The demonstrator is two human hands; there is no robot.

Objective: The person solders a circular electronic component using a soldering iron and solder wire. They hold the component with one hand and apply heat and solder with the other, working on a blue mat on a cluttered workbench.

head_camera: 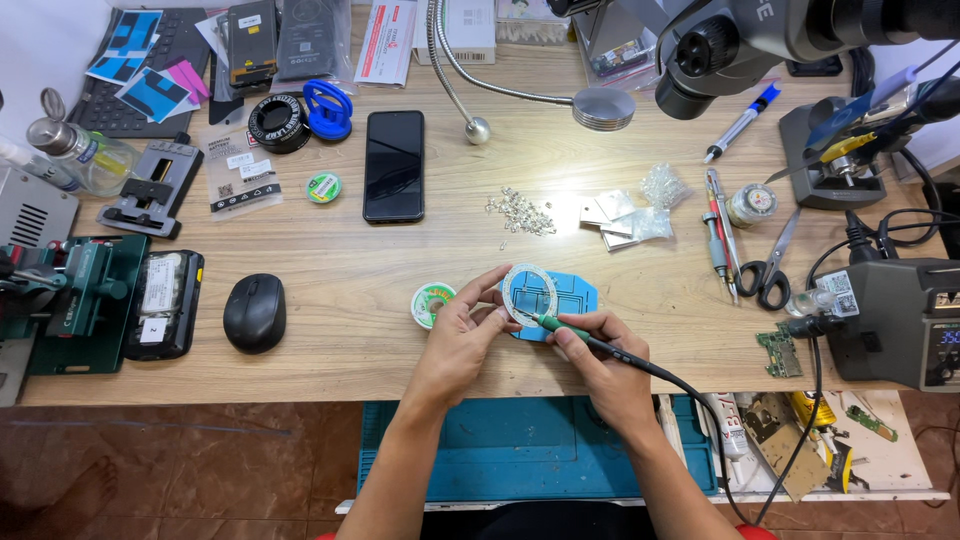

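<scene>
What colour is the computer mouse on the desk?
Black, seen in the head view: the computer mouse.

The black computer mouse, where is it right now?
The black mouse lies on the wooden desk, left of the left hand, beside a black case.

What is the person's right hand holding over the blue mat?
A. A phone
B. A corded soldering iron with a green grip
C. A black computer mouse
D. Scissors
B: the right hand grips a soldering iron, its tip at the white ring.
</scene>
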